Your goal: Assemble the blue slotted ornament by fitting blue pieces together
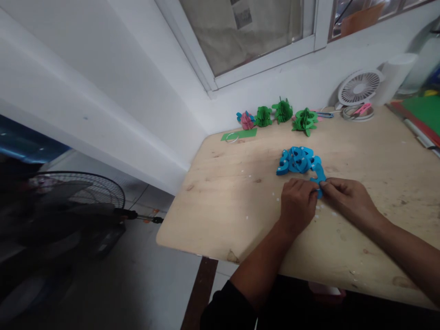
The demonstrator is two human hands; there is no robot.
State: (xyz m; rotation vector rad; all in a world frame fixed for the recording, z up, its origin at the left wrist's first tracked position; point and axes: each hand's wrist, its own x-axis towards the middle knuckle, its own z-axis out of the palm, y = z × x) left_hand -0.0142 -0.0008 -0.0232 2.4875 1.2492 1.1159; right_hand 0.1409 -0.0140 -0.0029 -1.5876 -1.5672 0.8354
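Observation:
Between my two hands is a blue cut-out piece (320, 173), which looks like foam or felt. My left hand (298, 201) pinches its lower left side, fingers curled in. From the other side, thumb and fingertips of my right hand (347, 195) close on the same piece. Just beyond the hands lies a heap of similar blue curved pieces (298, 160), several bearing small white squares. The held piece touches or overlaps the near right end of this heap; I cannot tell which. Small white bits are scattered on the wood around my hands.
Green folded shapes (304, 121) and a pink-and-blue one (246, 120) stand along the back of the wooden table (213, 197). A green strip (249, 133) lies at the back left. A small white fan (359, 88) is at the back right, a large black fan (79, 192) on the floor.

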